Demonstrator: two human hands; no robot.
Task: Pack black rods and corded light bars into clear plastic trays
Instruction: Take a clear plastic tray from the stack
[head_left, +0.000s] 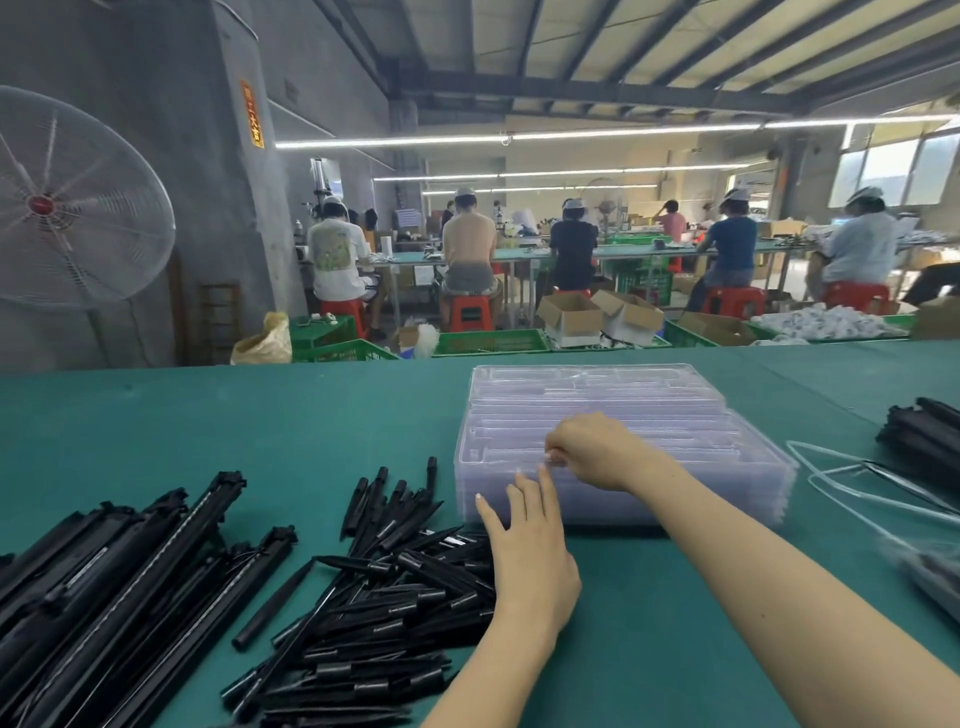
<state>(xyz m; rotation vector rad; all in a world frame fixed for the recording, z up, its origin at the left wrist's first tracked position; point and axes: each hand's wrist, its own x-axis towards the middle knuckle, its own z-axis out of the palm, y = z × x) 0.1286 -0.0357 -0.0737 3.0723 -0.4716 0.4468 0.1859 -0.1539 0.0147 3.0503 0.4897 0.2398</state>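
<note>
While the left hand (524, 540) lies open with straight fingers resting against the near left side of the stack of clear trays (649, 447), the right hand (597, 452) has its fingers curled at the top tray's near edge, pinching its rim. That stack sits on the green counter (208, 431), slightly right of centre, with another tray set loosely on top at the far end. A loose heap of black rods (395, 587) lies just left of the left wrist, touching the stack's near corner. Farther left lies a pile of longer black light bars (119, 582), angled toward the stack. More black bars (924, 436) and thin white cords (852, 478) lie at the right edge. Beyond the counter stand a large fan (67, 202), green crates (488, 340) and seated workers (467, 260) at other benches
</note>
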